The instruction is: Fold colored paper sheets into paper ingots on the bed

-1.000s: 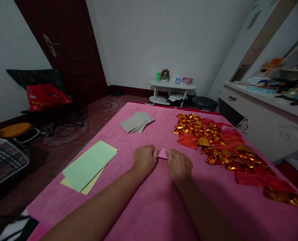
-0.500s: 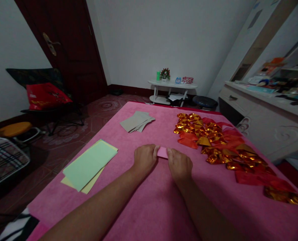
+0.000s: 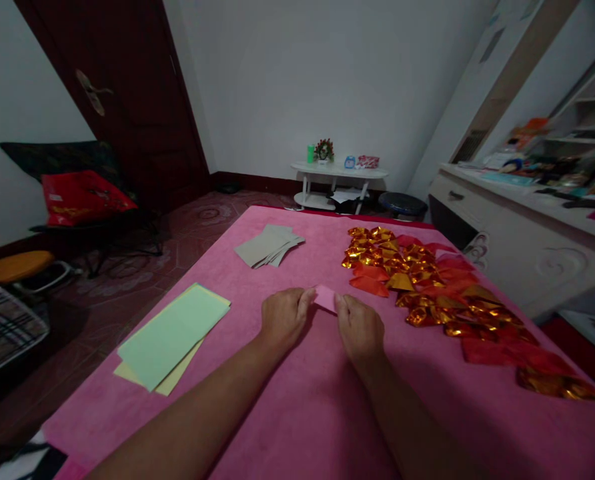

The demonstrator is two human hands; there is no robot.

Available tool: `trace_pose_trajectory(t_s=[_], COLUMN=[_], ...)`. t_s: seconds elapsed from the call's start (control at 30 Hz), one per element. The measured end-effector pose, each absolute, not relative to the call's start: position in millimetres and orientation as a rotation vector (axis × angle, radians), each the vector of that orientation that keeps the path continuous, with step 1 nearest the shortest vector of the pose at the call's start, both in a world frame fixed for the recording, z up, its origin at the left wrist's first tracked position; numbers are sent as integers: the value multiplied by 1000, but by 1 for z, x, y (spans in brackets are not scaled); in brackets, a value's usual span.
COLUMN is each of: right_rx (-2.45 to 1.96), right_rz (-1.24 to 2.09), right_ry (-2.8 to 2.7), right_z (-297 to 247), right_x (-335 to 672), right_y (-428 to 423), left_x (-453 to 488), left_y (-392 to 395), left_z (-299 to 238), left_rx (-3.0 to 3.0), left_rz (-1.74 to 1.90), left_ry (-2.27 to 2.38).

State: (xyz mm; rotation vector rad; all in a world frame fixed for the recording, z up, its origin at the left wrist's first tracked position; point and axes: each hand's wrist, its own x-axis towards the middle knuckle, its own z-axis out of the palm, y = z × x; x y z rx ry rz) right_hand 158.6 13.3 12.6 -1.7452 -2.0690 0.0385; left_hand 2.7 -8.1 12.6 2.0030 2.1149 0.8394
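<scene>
Between my two hands is a small folded piece of pink paper, held just over the table's pink cloth. My left hand pinches its left end with the thumb on top. At the right end, my right hand is closed on the same paper, thumb uppermost. The fingers beneath the paper are hidden from me. To the left lie green sheets of paper over yellow sheets. Farther back is a fanned pile of grey paper pieces.
Shiny gold folded paper shapes and red folded ones spread along the table's right side. Beyond the table stand a small white side table and a dark stool. A chair holds a red bag at left; a cabinet is at right.
The pink paper has tilted, its right end now lower, and shows more of its face. Both hands keep their grip. The whole view has shifted slightly.
</scene>
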Motion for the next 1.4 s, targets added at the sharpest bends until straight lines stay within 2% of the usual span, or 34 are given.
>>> trace_pose_trajectory(t_s=[0.3,0.57,0.73,0.97,1.13,1.3,1.4], right_rx=[-1568,-1727,-1575,-860,-823,-833,-835], right_rz=[-154,-480,-514,-245,-128,-113,-94], right_ry=[-1949,-1891,-1838,-2098,-2136,-2131,-2143], right_z=[11,12,10,4,-2,-6,-6], right_x=[225,239,228,177,173,175,175], right_y=[46,50,49,31,31,34,33], left_x=[1,0,0,-31,-101,-159,-167], left_y=[-7,-6,-7,-35,-78,-113,-122], left_z=[11,10,9,32,50,28,17], left_rx=[1974,1962,1981,2088,2173,2063,1984], left_rz=[801,809,831,727,544,451,517], left_ry=[2096,2100,2030,1735,2019,2259,2281])
